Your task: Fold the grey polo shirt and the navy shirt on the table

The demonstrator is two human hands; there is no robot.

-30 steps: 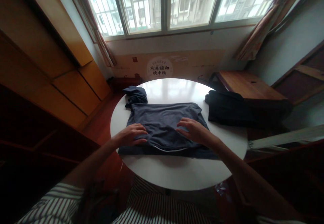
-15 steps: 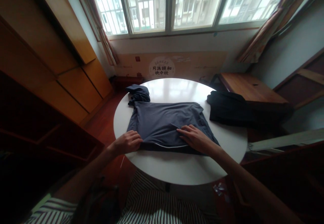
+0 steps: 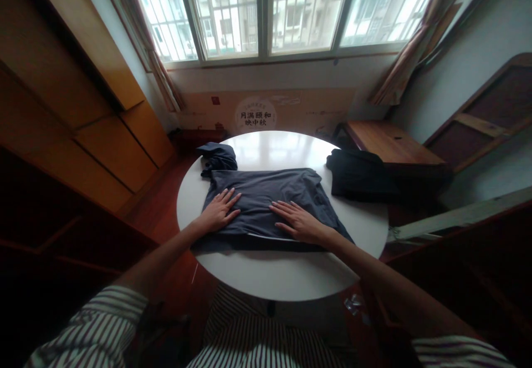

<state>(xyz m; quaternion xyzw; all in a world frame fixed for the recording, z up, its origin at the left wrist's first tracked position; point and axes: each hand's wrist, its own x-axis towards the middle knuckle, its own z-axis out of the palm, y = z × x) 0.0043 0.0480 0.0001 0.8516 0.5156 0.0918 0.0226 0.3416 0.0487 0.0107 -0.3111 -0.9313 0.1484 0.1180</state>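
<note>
Grey garment (image 3: 254, 190) is lying spread across the middle of the round white table (image 3: 270, 279), and here we're going from the left! Crumpled dark cloth (image 3: 220, 156) is sitting just beyond its far-left corner. Next, the left hand (image 3: 218, 211) is resting flat on the garment's left side, fingers fanning apart, gripping nothing. Between the hands, shallow creases are showing; this fabric is looking soft, light and floppy, probably wrinkling easily yet hardly fragile. A pale strip (image 3: 270, 238) is running near the close edge, where the layers' corners are seeming the best places for pinching hold. Now the right hand (image 3: 301, 224) is lying palm-down, thumb standing away from the fingers, clasping nothing either. Farther right, a folded black garment (image 3: 359, 174) is resting well apart.
</note>
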